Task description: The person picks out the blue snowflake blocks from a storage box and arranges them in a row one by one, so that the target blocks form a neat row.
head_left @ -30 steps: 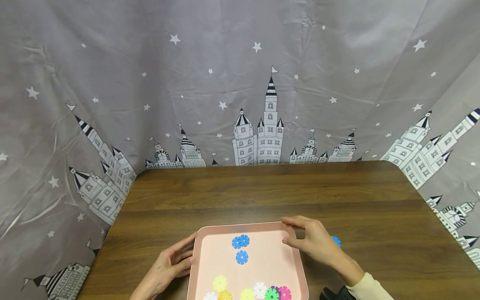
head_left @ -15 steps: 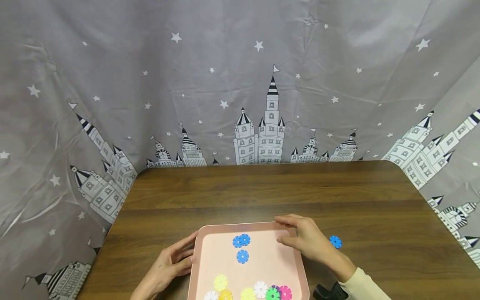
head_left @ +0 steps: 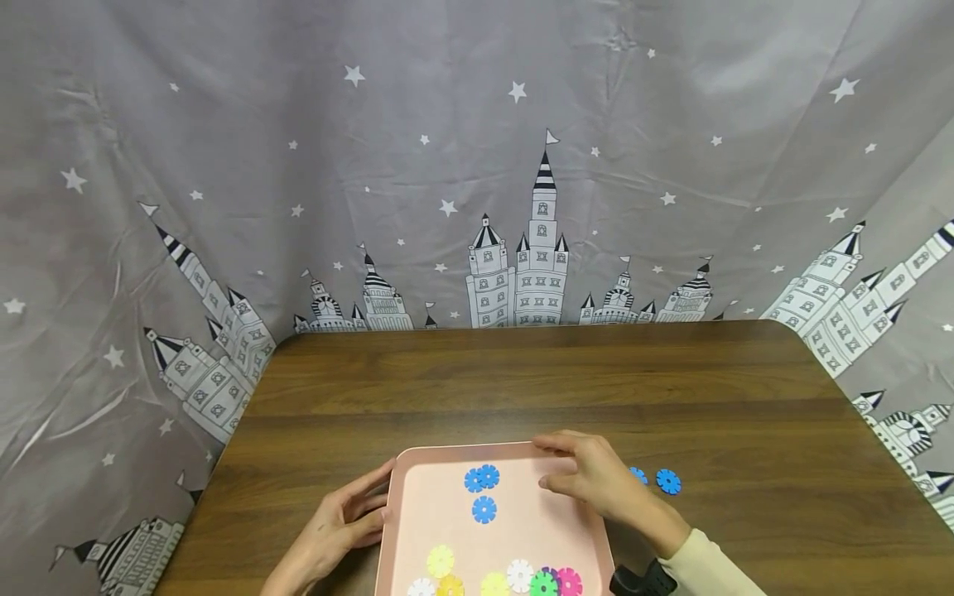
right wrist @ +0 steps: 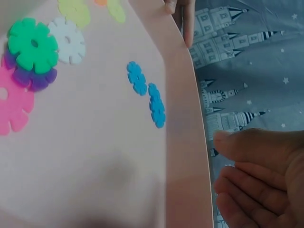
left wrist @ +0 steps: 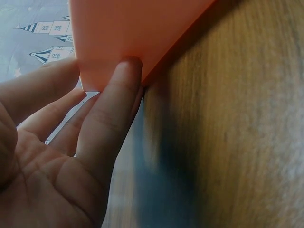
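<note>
A pink tray [head_left: 514, 530] stands on the table's near side. My left hand [head_left: 331, 526] touches its left wall with thumb and fingers; in the left wrist view the thumb [left wrist: 116, 104] rests flat against that wall. My right hand [head_left: 596, 480] is over the tray's far right part, thumb and fingers apart, with nothing between them. Inside the tray lie two blue notched discs [head_left: 481, 478] overlapping and a single blue disc [head_left: 484, 509]. Nearer me are yellow [head_left: 440, 560], white [head_left: 519, 574], green [head_left: 543, 583] and pink [head_left: 570, 582] discs, a purple one mostly covered by the green.
On the wooden table [head_left: 462, 381], right of the tray, lie two blue discs; one [head_left: 668, 482] is fully visible, the other [head_left: 637, 475] partly behind my right hand. A grey curtain [head_left: 417, 190] printed with castles hangs behind the table.
My right hand has moved left over the tray's right rim, uncovering the blue discs on the table. My left hand has stayed at the tray's left wall.
</note>
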The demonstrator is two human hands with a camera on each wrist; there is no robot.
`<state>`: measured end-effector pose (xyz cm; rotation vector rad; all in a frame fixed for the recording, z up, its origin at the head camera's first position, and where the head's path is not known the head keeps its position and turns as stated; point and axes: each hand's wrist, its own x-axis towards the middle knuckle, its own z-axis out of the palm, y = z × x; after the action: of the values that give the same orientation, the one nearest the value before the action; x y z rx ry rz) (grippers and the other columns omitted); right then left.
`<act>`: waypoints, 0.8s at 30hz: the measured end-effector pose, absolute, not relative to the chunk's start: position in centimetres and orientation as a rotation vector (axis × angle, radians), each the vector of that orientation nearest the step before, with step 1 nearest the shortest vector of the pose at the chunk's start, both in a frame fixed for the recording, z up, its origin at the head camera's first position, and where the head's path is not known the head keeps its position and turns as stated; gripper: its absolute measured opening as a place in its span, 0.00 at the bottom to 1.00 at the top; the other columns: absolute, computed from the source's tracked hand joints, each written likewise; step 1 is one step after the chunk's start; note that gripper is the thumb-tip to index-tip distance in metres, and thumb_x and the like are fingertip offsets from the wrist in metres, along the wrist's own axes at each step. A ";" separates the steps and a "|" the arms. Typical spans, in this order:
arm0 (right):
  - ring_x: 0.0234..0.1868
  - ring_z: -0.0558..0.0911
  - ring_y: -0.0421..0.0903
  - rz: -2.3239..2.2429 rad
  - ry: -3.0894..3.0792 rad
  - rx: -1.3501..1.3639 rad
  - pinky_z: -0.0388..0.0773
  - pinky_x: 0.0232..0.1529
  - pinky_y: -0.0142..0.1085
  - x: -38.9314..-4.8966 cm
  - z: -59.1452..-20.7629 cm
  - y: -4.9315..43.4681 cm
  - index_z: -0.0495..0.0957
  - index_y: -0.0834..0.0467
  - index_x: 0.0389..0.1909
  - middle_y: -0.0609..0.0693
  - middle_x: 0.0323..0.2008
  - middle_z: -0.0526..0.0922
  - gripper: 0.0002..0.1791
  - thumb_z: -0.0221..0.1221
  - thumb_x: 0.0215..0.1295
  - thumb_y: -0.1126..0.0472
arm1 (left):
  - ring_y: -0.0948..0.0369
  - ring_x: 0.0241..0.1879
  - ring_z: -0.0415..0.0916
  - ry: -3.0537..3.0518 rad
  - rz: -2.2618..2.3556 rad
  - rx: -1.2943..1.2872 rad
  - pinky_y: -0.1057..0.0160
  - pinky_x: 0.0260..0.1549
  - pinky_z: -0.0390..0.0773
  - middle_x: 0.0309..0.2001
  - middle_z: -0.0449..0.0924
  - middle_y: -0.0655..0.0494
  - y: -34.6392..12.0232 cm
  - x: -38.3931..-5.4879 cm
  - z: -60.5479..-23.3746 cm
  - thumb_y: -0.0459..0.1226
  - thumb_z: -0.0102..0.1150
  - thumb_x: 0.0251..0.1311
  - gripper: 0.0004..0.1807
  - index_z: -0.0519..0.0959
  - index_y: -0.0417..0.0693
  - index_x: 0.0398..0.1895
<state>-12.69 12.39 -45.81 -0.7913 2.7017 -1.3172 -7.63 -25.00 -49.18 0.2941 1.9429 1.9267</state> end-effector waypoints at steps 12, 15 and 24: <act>0.48 0.82 0.58 -1.275 2.630 -0.782 0.79 0.49 0.52 -12.8 -46.1 10.9 0.80 0.65 0.56 0.57 0.51 0.83 0.26 0.71 0.53 0.66 | 0.69 0.57 0.74 1.915 1.935 0.291 0.56 0.47 0.80 0.72 0.44 0.25 -25.1 -7.6 -49.2 0.30 0.54 0.70 0.37 0.49 0.33 0.76; 0.49 0.82 0.59 -1.263 2.613 -0.785 0.79 0.49 0.52 -12.8 -46.2 10.7 0.79 0.65 0.57 0.57 0.51 0.83 0.27 0.71 0.54 0.67 | 0.68 0.57 0.74 1.911 1.939 0.297 0.56 0.47 0.80 0.72 0.44 0.25 -25.1 -7.6 -49.2 0.30 0.54 0.70 0.37 0.49 0.33 0.76; 0.50 0.82 0.59 -1.253 2.593 -0.778 0.79 0.50 0.52 -12.9 -46.1 10.2 0.79 0.64 0.58 0.56 0.53 0.83 0.27 0.70 0.54 0.67 | 0.67 0.57 0.74 1.912 1.941 0.283 0.56 0.47 0.80 0.72 0.44 0.26 -25.1 -7.6 -49.2 0.30 0.54 0.70 0.37 0.49 0.34 0.76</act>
<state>-12.87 10.25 -46.13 -0.7781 2.5930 -1.2526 -7.65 -25.07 -49.22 0.2831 1.9123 1.9405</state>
